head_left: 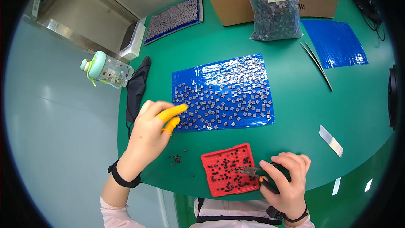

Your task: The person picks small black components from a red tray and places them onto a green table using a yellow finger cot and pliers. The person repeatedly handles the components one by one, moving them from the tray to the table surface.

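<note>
My left hand (149, 128) hovers at the left edge of a shiny blue sheet (185, 78). Yellow finger cots cover its index finger and thumb, whose tips are apart with nothing visible between them. Many small square grey pieces (219, 109) are spread over the sheet, crowded toward its upper right. Held in my right hand (289, 179) is a pair of small pliers (268, 183) with black and orange handles. The jaws point left, over a red tray (206, 160) scattered with tiny black parts (228, 166). A few dark bits (176, 159) lie on the green table left of the tray.
A bag of grey pieces (274, 17) stands before a cardboard box (223, 0). Tweezers (316, 65), another blue sheet (335, 44) and a blade (331, 140) lie right. At left are a bottle (112, 71), a black cloth item (137, 86) and a filled tray (175, 19).
</note>
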`<state>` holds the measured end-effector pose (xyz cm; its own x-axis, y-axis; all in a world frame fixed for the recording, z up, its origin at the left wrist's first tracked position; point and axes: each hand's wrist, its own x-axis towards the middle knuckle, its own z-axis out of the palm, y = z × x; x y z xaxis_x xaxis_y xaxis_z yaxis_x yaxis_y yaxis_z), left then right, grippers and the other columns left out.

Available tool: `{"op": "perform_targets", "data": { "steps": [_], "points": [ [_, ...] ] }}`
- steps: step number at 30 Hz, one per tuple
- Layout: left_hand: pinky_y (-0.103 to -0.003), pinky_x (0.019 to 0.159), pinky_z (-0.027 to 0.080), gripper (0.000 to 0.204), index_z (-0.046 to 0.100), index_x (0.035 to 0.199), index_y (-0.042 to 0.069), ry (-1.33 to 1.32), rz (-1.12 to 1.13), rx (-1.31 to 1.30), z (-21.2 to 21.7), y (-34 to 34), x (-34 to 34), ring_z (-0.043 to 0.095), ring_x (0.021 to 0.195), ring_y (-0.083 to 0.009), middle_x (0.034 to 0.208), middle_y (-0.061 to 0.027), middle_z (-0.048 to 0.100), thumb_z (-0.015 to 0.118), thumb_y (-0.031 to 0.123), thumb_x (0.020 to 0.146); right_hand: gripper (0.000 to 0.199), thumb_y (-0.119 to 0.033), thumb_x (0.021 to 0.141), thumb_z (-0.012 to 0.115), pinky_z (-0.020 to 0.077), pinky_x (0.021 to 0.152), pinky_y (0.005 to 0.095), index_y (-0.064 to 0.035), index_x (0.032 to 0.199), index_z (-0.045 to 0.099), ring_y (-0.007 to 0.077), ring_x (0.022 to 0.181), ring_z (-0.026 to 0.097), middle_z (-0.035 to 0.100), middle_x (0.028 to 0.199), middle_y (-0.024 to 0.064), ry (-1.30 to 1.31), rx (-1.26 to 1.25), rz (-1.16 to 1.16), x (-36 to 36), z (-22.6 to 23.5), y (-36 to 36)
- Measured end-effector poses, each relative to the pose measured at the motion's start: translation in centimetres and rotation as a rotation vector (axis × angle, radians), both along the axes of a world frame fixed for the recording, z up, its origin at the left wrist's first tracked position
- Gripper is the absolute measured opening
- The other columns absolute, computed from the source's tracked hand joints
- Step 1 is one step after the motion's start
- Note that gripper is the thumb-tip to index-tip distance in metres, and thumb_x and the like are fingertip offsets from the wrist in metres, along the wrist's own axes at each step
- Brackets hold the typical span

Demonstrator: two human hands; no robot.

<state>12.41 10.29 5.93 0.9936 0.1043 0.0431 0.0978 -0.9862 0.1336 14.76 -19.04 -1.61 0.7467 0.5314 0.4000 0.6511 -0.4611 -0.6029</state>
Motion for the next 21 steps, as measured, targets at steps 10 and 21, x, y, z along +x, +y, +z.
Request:
{"op": "perform_targets", "data": {
  "steps": [10, 21],
  "points": [
    [-0.035, 0.089, 0.047, 0.051, 0.068, 0.111, 0.005, -0.065, -0.251, 0.201, -1.9, -2.5, 4.4, 0.051, 0.102, -0.0287, 0.127, -0.0095, 0.051, 0.061, -0.012, 0.064, 0.051, -0.004, 0.052, 0.071, 0.0358, 0.083, 0.0437, -0.0116, 0.102, 0.068, 0.0278, 0.094, 0.056, 0.057, 0.103, 0.0074, -0.019, -0.006, -0.037, 0.0, 0.2, 0.1],
    [-0.034, 0.08, 0.049, 0.034, 0.071, 0.101, 0.005, -0.124, -0.184, 0.149, -0.3, -2.6, 2.7, 0.055, 0.092, -0.0265, 0.112, -0.0086, 0.06, 0.067, -0.005, 0.069, 0.052, -0.004, 0.05, 0.071, 0.0356, 0.084, 0.0439, -0.0118, 0.102, 0.068, 0.0273, 0.095, 0.056, 0.057, 0.103, 0.0071, 0.001, -0.007, -0.015, 0.1, 0.1, 0.1]
  ]
}}
